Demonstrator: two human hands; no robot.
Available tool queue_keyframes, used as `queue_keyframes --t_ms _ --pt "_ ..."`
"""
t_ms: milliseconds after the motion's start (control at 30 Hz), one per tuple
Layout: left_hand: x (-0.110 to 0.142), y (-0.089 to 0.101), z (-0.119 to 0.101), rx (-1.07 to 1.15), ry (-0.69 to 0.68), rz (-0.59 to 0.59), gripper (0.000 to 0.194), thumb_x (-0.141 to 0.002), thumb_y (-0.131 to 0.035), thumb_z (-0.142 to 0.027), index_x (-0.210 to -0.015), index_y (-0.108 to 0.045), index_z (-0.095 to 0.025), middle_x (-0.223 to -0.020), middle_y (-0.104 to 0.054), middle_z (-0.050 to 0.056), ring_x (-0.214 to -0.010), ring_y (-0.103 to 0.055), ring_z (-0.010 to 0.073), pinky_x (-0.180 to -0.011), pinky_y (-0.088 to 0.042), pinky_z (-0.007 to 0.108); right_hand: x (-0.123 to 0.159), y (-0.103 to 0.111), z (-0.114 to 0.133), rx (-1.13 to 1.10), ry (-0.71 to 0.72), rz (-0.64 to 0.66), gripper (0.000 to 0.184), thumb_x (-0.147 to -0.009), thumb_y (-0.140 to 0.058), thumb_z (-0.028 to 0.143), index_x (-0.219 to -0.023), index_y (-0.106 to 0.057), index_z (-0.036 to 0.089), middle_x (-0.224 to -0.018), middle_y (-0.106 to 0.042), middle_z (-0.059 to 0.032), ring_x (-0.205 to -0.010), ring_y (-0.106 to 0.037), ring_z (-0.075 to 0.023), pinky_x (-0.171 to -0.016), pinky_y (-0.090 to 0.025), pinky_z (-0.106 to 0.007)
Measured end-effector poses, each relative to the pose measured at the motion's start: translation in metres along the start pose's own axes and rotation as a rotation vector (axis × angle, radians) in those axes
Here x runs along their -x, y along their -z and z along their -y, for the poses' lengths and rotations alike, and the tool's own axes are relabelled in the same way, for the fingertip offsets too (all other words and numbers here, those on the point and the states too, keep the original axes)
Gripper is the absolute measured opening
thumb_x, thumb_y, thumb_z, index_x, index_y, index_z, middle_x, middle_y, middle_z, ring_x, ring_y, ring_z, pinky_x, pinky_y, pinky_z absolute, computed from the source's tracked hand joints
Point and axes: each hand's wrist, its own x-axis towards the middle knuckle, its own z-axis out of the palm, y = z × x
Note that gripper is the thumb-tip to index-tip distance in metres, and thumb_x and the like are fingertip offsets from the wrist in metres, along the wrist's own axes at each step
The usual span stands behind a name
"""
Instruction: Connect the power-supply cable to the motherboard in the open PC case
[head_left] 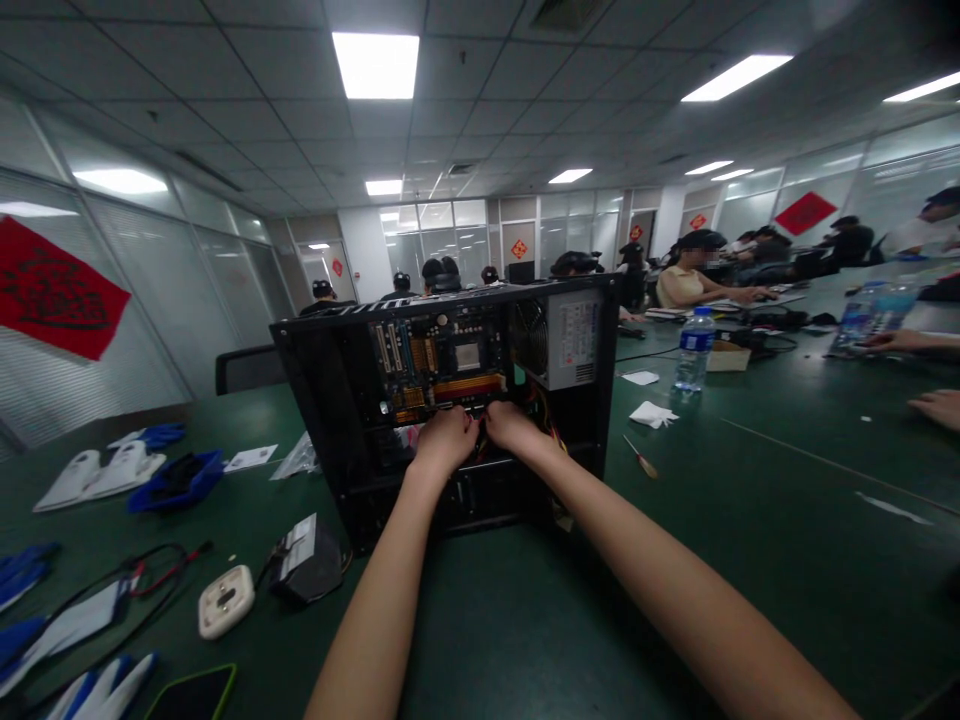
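An open black computer case (480, 500) stands on the table in front of me, its open side facing me. Inside, a motherboard (442, 350) is mounted, with a pale square processor socket area and orange slots. At the upper right of the case sits a silver power supply (574, 342). My left hand (445, 437) reaches in at the board's lower edge, fingers curled together. Close beside it, my right hand (511, 427) is likewise closed, near some coloured wires (551, 420). What the fingertips hold is hidden and too dark to name.
To the left lie a dark boxy unit (306, 560), a beige square device (226, 601), a blue tray (177, 482), gloves (101, 690) and a phone (193, 694). At right are a screwdriver (642, 458), crumpled tissue (653, 414) and water bottle (696, 350). Other people sit beyond.
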Motion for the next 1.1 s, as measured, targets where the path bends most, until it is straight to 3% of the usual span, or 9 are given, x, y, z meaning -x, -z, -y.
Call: queue_keyframes --t_ms 433,667,900,1100 --pt "-0.001 0.003 -0.003 -0.012 -0.006 0.036 0.029 -0.095 -0.045 -0.039 -0.092 -0.066 -0.019 -0.096 -0.074 0.013 -0.085 -0.07 0.0263 -0.065 -0.042 0.031 0.005 0.008 0.008 0.082 -0.017 0.002 0.034 -0.091 -0.05 0.013 -0.115 -0.073 0.006 -0.116 -0.07 -0.0266 -0.109 -0.07 -0.034 -0.083 -0.055 -0.035" --pt "0.003 0.008 -0.01 -0.128 0.041 0.017 0.043 -0.093 -0.046 -0.051 -0.091 -0.073 -0.017 -0.093 -0.075 0.018 -0.089 -0.072 0.0327 -0.069 -0.049 0.034 0.01 0.009 0.009 0.064 -0.032 -0.04 0.036 -0.094 -0.047 0.021 -0.11 -0.075 0.006 -0.109 -0.072 -0.0263 -0.106 -0.071 -0.0343 -0.08 -0.054 -0.035" --pt "0.001 0.013 -0.011 -0.118 -0.033 0.08 0.028 -0.087 -0.049 -0.021 -0.093 -0.076 -0.019 -0.095 -0.076 0.016 -0.09 -0.072 0.0293 -0.072 -0.049 0.032 0.016 0.007 0.012 -0.04 0.096 -0.099 0.041 -0.096 -0.042 0.03 -0.098 -0.077 0.009 -0.101 -0.075 -0.0227 -0.097 -0.073 -0.0324 -0.073 -0.052 -0.033" --pt "0.0 0.014 -0.011 -0.098 -0.079 0.096 0.028 -0.089 -0.049 -0.021 -0.095 -0.076 -0.02 -0.092 -0.076 0.014 -0.089 -0.071 0.0275 -0.072 -0.046 0.031 0.016 0.007 0.007 -0.072 0.16 -0.083 0.041 -0.098 -0.04 0.029 -0.098 -0.077 0.011 -0.104 -0.075 -0.0205 -0.096 -0.072 -0.0275 -0.077 -0.049 -0.029"
